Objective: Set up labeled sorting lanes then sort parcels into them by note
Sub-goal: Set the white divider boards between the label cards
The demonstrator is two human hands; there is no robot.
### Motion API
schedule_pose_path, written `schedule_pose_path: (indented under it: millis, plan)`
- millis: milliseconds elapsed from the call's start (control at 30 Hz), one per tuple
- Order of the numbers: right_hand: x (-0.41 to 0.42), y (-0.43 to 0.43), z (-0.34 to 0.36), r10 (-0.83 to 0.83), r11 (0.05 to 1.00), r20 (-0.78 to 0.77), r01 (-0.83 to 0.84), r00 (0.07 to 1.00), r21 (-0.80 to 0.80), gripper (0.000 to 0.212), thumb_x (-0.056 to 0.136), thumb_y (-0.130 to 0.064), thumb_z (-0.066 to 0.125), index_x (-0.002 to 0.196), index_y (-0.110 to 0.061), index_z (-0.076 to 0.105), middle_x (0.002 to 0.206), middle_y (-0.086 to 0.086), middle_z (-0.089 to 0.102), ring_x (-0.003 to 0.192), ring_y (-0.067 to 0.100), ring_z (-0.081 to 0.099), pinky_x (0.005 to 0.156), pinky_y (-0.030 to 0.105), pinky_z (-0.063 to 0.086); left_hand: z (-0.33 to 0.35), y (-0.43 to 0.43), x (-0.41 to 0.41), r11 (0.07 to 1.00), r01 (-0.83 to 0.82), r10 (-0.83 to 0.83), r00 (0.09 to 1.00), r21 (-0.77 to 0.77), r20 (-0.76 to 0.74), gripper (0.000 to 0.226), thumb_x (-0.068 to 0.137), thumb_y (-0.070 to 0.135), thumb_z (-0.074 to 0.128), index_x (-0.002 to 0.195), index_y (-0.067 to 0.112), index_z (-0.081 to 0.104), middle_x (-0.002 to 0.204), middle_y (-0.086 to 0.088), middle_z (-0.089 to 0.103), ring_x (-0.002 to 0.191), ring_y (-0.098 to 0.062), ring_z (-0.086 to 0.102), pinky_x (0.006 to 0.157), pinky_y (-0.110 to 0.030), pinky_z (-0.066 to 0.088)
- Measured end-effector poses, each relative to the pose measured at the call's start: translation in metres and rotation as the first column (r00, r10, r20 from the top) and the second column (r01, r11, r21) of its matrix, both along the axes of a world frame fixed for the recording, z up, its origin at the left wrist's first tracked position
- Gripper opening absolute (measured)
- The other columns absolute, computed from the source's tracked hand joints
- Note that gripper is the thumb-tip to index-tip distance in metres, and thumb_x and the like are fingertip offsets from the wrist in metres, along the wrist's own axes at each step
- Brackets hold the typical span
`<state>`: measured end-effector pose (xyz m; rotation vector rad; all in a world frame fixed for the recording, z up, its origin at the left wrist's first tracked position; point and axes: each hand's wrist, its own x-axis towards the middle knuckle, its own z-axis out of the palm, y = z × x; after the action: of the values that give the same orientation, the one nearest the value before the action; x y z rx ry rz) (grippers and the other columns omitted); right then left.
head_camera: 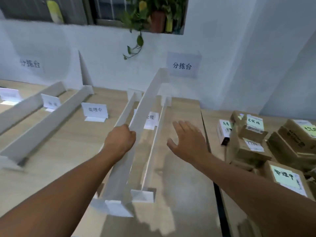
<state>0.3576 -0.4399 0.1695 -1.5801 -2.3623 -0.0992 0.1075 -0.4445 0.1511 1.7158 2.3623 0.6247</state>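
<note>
Wooden bench (68, 151) against the white wall carries long white foam-board dividers (46, 120), with bare wood along its right edge. My left hand (119, 140) grips one tilted white divider (150, 93) there. My right hand (188, 141) hovers spread and holds nothing. Folded white label cards (94, 110) stand in the lanes. Brown cardboard parcels (253, 132) bearing notes are piled beyond that edge.

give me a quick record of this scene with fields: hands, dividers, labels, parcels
left hand: grips the top edge of the held divider
right hand: open, fingers spread, holding nothing
held divider: long, white, tilted, far end raised
other dividers: standing on the table, left side
label card: reads 处理中, standing between dividers
parcels: cardboard boxes with green notes, piled at right
</note>
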Motion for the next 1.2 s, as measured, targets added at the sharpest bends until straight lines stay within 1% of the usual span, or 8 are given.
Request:
schedule_pose_path:
  millis: [133, 233, 333, 467, 567, 800, 933, 1200]
  plan:
    - [-0.111, -0.015, 0.012, 0.101, 0.994, -0.048, -0.099, 0.994, 0.052, 0.069, 0.086, -0.051, 0.042, 0.137, -0.008, 0.06, 0.131, 0.012, 0.064, 0.125, 0.035, 0.057, 0.104, 0.048, 0.044, 0.011, -0.048, -0.122, 0.997, -0.077, 0.078, 0.996, 0.03, -0.043, 0.021, 0.095, 0.029, 0.045, 0.08, 0.014, 0.046, 0.07, -0.001, 0.041, 0.072, -0.029, 0.046, 0.066, -0.034, 0.037]
    - [-0.205, -0.023, 0.02, 0.148, 0.989, -0.035, -0.147, 0.988, 0.028, 0.072, 0.088, -0.056, 0.036, 0.146, -0.016, 0.05, 0.145, 0.007, 0.054, 0.139, 0.03, 0.043, 0.115, 0.047, 0.033, 0.015, -0.086, -0.208, 0.991, -0.118, 0.123, 0.989, 0.061, -0.086, 0.022, 0.096, 0.03, 0.045, 0.081, 0.014, 0.05, 0.075, -0.004, 0.048, 0.071, -0.029, 0.049, 0.065, -0.034, 0.039]
    - [-0.299, -0.034, 0.017, 0.235, 0.97, -0.026, -0.233, 0.972, 0.066, 0.072, 0.091, -0.058, 0.035, 0.148, -0.017, 0.045, 0.145, 0.007, 0.052, 0.138, 0.028, 0.039, 0.115, 0.044, 0.029, 0.016, -0.122, -0.289, 0.981, -0.187, 0.191, 0.978, 0.049, -0.09, 0.021, 0.096, 0.029, 0.045, 0.083, 0.014, 0.051, 0.077, -0.005, 0.05, 0.074, -0.032, 0.052, 0.068, -0.035, 0.043]
    - [-0.415, -0.059, 0.002, 0.357, 0.934, 0.025, -0.357, 0.934, 0.008, 0.071, 0.094, -0.059, 0.039, 0.154, -0.022, 0.035, 0.157, 0.004, 0.038, 0.15, 0.026, 0.023, 0.122, 0.045, 0.018, 0.013, -0.16, -0.394, 0.954, -0.3, 0.3, 0.95, 0.018, -0.091, 0.021, 0.094, 0.029, 0.045, 0.077, 0.017, 0.045, 0.073, -0.002, 0.046, 0.075, -0.034, 0.053, 0.065, -0.034, 0.04]
    - [-0.492, -0.063, -0.006, 0.422, 0.906, 0.068, -0.423, 0.904, 0.001, 0.07, 0.094, -0.058, 0.041, 0.153, -0.021, 0.04, 0.155, 0.006, 0.043, 0.149, 0.027, 0.027, 0.122, 0.046, 0.018, 0.011, -0.174, -0.47, 0.936, -0.353, 0.35, 0.931, -0.01, -0.104, 0.02, 0.094, 0.029, 0.046, 0.079, 0.016, 0.048, 0.076, -0.004, 0.05, 0.071, -0.029, 0.051, 0.064, -0.033, 0.041]
    - [-0.689, -0.024, -0.023, 0.496, 0.868, 0.072, -0.496, 0.865, -0.021, 0.073, 0.091, -0.063, 0.03, 0.15, -0.022, 0.044, 0.15, 0.006, 0.048, 0.144, 0.029, 0.035, 0.114, 0.048, 0.032, -0.008, -0.175, -0.647, 0.886, -0.464, 0.462, 0.883, -0.012, -0.082, 0.022, 0.093, 0.025, 0.046, 0.073, 0.021, 0.039, 0.067, 0.0, 0.043, 0.055, -0.018, 0.038, 0.061, -0.033, 0.037]
    - [-0.801, 0.005, -0.032, 0.504, 0.863, 0.073, -0.497, 0.861, -0.094, 0.076, 0.094, -0.068, 0.023, 0.157, -0.025, 0.031, 0.164, 0.006, 0.031, 0.153, 0.029, 0.021, 0.123, 0.051, 0.022, -0.008, -0.171, -0.753, 0.867, -0.495, 0.49, 0.868, -0.058, -0.087, 0.024, 0.093, 0.026, 0.044, 0.072, 0.02, 0.036, 0.068, -0.001, 0.042, 0.055, -0.017, 0.038, 0.059, -0.034, 0.033]
    - [-0.997, 0.032, -0.029, 0.44, 0.895, 0.048, -0.432, 0.897, -0.113, 0.07, 0.097, -0.063, 0.034, 0.155, -0.024, 0.036, 0.158, 0.004, 0.04, 0.149, 0.024, 0.027, 0.12, 0.045, 0.024, -0.011, -0.163, -0.954, 0.862, -0.501, 0.493, 0.864, -0.078, -0.1, 0.023, 0.095, 0.026, 0.044, 0.074, 0.021, 0.035, 0.07, 0.0, 0.044, 0.057, -0.017, 0.04, 0.05, -0.031, 0.026]
